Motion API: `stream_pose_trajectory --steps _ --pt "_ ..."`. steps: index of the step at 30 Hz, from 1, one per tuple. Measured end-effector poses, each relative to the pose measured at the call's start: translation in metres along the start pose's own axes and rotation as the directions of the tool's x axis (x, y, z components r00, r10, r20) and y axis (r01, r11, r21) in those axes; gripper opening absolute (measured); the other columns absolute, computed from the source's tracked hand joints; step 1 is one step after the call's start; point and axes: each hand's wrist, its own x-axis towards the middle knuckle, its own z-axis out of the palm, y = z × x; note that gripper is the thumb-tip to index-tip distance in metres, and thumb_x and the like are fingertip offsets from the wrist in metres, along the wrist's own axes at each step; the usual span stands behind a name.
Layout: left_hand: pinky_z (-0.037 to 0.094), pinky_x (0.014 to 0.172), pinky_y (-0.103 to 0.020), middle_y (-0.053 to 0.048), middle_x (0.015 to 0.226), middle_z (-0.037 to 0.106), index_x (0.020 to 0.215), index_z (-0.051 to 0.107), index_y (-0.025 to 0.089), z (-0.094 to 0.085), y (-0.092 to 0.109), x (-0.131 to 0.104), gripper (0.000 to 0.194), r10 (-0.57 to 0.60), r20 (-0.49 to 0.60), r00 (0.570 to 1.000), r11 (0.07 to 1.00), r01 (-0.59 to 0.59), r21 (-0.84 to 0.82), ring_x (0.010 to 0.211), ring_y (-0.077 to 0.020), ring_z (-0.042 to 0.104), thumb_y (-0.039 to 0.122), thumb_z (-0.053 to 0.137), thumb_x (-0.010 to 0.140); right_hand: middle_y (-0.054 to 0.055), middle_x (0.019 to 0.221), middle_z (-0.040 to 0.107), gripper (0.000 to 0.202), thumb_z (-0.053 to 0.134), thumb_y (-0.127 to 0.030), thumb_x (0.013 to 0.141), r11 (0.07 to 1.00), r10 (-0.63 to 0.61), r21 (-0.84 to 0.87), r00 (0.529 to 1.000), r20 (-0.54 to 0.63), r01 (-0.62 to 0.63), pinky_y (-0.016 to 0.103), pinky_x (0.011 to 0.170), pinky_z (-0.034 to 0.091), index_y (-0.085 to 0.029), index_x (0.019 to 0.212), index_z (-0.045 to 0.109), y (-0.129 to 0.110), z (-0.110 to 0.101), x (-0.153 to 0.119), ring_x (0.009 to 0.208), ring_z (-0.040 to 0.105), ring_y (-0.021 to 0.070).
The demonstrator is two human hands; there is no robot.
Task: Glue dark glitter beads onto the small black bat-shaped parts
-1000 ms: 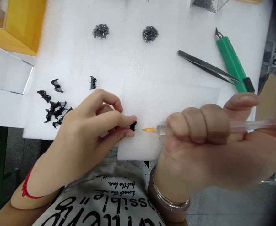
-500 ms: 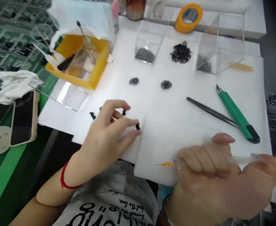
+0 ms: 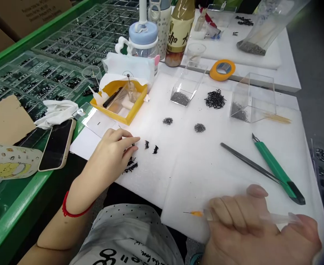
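My left hand (image 3: 113, 147) is over the left part of the white foam sheet (image 3: 189, 176), thumb and forefinger closed on a small black part (image 3: 133, 144). Just right of the fingertips lie two similar loose parts, one black piece (image 3: 146, 144) and another black piece (image 3: 155, 149). Several more, in a dark cluster (image 3: 131, 166), sit below the hand. At the lower right, my right hand (image 3: 255, 224) wraps round a clear syringe (image 3: 278, 218). Its orange-hubbed needle (image 3: 196, 213) points left above the sheet, and the thumb is at the syringe's rear end.
Tweezers (image 3: 247, 160) and a green utility knife (image 3: 275, 165) lie at right. Small dark piles (image 3: 199, 127), black pins (image 3: 215, 99), clear boxes (image 3: 258, 99) and orange tape (image 3: 222, 70) are farther back. A yellow tray (image 3: 128, 117) and phone (image 3: 57, 145) are at left.
The view has tilted up. My left hand has let go of one black part, which now lies on the sheet, and moved left to another. My right hand still holds the syringe.
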Motion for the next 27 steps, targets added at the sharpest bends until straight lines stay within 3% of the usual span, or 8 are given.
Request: stream_pose_trajectory --steps 5,10,13,16,19,23,25,27 --pt "0.052 0.076 -0.041 -0.008 0.089 0.069 0.099 0.07 0.013 -0.007 -0.003 0.002 0.017 -0.026 0.073 0.997 1.0 0.027 -0.003 0.087 -0.0262 0.058 0.018 0.061 0.086 -0.01 0.045 0.007 0.042 0.041 -0.054 0.079 0.996 -0.002 0.088 0.999 0.042 -0.002 0.019 0.03 0.022 -0.019 0.071 0.063 0.003 0.003 0.0 0.034 0.008 0.0075" --pt "0.05 0.074 -0.029 -0.003 0.087 0.067 0.092 0.066 0.016 -0.008 0.027 -0.007 0.013 0.15 -0.079 0.986 0.936 -0.167 -0.311 0.083 -0.0164 0.06 0.007 0.063 0.083 -0.011 0.043 0.009 0.042 0.038 -0.05 0.083 0.971 -0.017 0.238 0.991 0.132 -0.015 0.017 0.03 0.018 -0.016 0.072 0.059 0.003 0.003 0.003 0.034 0.007 0.0054" --pt "0.049 0.076 -0.029 -0.006 0.091 0.068 0.101 0.063 0.013 0.008 0.049 -0.015 0.026 0.509 -0.12 0.852 0.698 -0.491 -0.521 0.085 -0.0163 0.056 -0.003 0.058 0.082 -0.012 0.042 0.009 0.045 0.031 -0.051 0.088 0.926 -0.027 0.377 0.997 0.068 -0.001 0.014 0.029 0.016 -0.015 0.072 0.054 0.001 0.006 0.003 0.033 0.005 0.0039" --pt "0.049 0.076 -0.029 -0.009 0.09 0.067 0.105 0.061 0.01 0.027 0.06 -0.02 0.026 0.634 -0.075 0.77 0.567 -0.528 -0.632 0.084 -0.017 0.054 -0.004 0.055 0.083 -0.012 0.041 0.011 0.047 0.027 -0.053 0.092 0.884 -0.014 0.466 0.998 0.061 -0.016 0.013 0.028 0.017 -0.016 0.075 0.05 -0.001 0.006 0.001 0.031 0.006 0.0033" --pt "0.048 0.078 -0.03 -0.008 0.091 0.066 0.111 0.059 0.009 0.033 0.059 -0.021 0.03 0.634 -0.02 0.773 0.606 -0.513 -0.608 0.086 -0.0173 0.054 -0.004 0.053 0.085 -0.012 0.04 0.014 0.046 0.029 -0.055 0.091 0.876 -0.051 0.482 0.995 0.085 0.004 0.013 0.028 0.017 -0.017 0.077 0.05 -0.003 0.003 -0.002 0.029 0.012 0.0034" --pt "0.047 0.085 -0.033 -0.009 0.106 0.064 0.115 0.057 0.011 0.023 0.051 -0.018 0.035 0.71 0.082 0.7 0.61 -0.552 -0.568 0.097 -0.0194 0.054 -0.005 0.048 0.086 -0.011 0.04 0.016 0.044 0.025 -0.052 0.093 0.857 -0.053 0.516 0.994 0.095 -0.003 0.014 0.029 0.018 -0.018 0.079 0.05 -0.004 -0.001 -0.002 0.029 0.016 0.0045" --pt "0.047 0.088 -0.033 -0.01 0.111 0.061 0.116 0.057 0.011 0.018 0.049 -0.019 0.038 0.689 0.116 0.716 0.642 -0.527 -0.557 0.101 -0.0192 0.053 -0.007 0.047 0.085 -0.012 0.039 0.016 0.044 0.028 -0.054 0.091 0.853 -0.063 0.522 0.991 0.116 -0.007 0.014 0.028 0.017 -0.018 0.078 0.05 -0.003 -0.003 0.0 0.029 0.015 0.0039" --pt "0.048 0.087 -0.03 -0.01 0.11 0.059 0.118 0.055 0.011 0.015 0.051 -0.023 0.04 0.614 0.105 0.783 0.695 -0.473 -0.541 0.101 -0.0174 0.054 -0.008 0.048 0.083 -0.012 0.039 0.017 0.044 0.031 -0.056 0.09 0.857 -0.078 0.515 0.987 0.14 -0.006 0.013 0.028 0.016 -0.018 0.078 0.051 -0.001 -0.005 0.002 0.028 0.016 0.0034"
